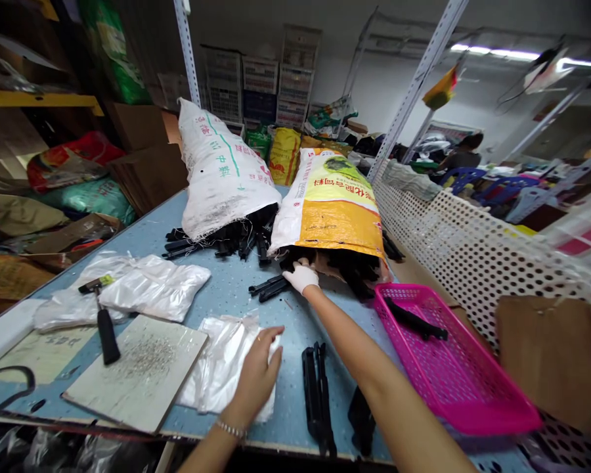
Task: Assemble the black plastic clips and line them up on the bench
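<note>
My right hand [301,276], in a white glove, reaches into the mouth of a yellow and white woven sack [337,213]. Its fingers curl among black plastic parts, and what they grip is partly hidden. Just left of it, long black parts [270,288] lie on the blue table. My left hand [259,368] is bare, with thumb and fingers apart, over a stack of clear plastic bags [217,368]; nothing is in it. More long black parts [318,397] lie between my forearms near the front edge. A white woven sack [226,177] spills similar black parts [246,236].
At right stands a pink plastic basket [453,374] holding one black part [416,320]. To the left are a hammer [106,325], a speckled board [138,368] and packed plastic bags [152,286]. A perforated white panel [438,236] borders the right; a person [465,154] sits beyond.
</note>
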Tool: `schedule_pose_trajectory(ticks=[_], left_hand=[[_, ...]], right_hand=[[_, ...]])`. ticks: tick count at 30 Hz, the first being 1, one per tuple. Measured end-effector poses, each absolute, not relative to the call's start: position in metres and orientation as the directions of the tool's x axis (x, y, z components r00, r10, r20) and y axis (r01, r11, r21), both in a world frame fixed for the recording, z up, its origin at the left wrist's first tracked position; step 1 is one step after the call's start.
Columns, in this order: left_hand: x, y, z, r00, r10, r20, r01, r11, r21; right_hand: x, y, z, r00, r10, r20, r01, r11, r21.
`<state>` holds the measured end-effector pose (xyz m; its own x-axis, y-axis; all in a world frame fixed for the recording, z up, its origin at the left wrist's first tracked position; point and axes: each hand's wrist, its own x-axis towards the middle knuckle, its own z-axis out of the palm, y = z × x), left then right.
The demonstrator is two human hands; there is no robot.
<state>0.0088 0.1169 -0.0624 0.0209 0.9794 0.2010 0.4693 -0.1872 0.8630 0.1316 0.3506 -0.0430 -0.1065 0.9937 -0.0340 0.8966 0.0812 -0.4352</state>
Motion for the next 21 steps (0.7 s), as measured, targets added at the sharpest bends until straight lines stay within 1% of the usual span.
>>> schedule_pose_trajectory(ticks=[1, 2, 5, 8, 11, 14, 17, 19, 21], left_hand=[[-0.001, 0.137, -0.056, 0.037, 0.976, 0.217, 0.581, -0.197, 0.790], [-0.010, 0.159, -0.050, 0.040, 0.976, 0.214, 0.636, -0.190, 0.748], [-0.019, 0.219, -0.045, 0.084, 0.987, 0.136, 0.705, -0.155, 0.692], [-0.008, 0.248, -0.051, 0.117, 0.993, 0.018, 0.750, -0.101, 0.654], [0.007, 0.246, -0.053, 0.101, 0.994, -0.042, 0.759, -0.050, 0.650], [0.017, 0.232, -0.042, 0.101, 0.994, -0.032, 0.714, -0.051, 0.698], [0.020, 0.208, -0.022, 0.142, 0.990, 0.021, 0.623, -0.105, 0.775], [0.018, 0.184, -0.010, 0.162, 0.984, 0.068, 0.484, -0.139, 0.864], [0.013, 0.158, 0.000, 0.158, 0.982, 0.102, 0.310, -0.147, 0.939]], right_hand=[[0.134, 0.343, -0.047, -0.130, 0.991, -0.033, 0.888, 0.102, -0.447], [0.136, 0.335, -0.050, -0.154, 0.988, -0.030, 0.877, 0.122, -0.465], [0.149, 0.313, -0.055, -0.194, 0.981, 0.001, 0.823, 0.164, -0.544], [0.164, 0.294, -0.055, -0.120, 0.992, 0.050, 0.760, 0.124, -0.638], [0.176, 0.274, -0.055, -0.032, 0.999, 0.020, 0.675, 0.036, -0.737], [0.178, 0.251, -0.050, -0.095, 0.995, -0.035, 0.547, 0.023, -0.837], [0.177, 0.223, -0.035, -0.189, 0.982, -0.014, 0.414, 0.067, -0.908], [0.180, 0.203, -0.019, -0.228, 0.974, 0.005, 0.337, 0.084, -0.938], [0.187, 0.184, -0.002, -0.256, 0.964, 0.071, 0.313, 0.152, -0.938]])
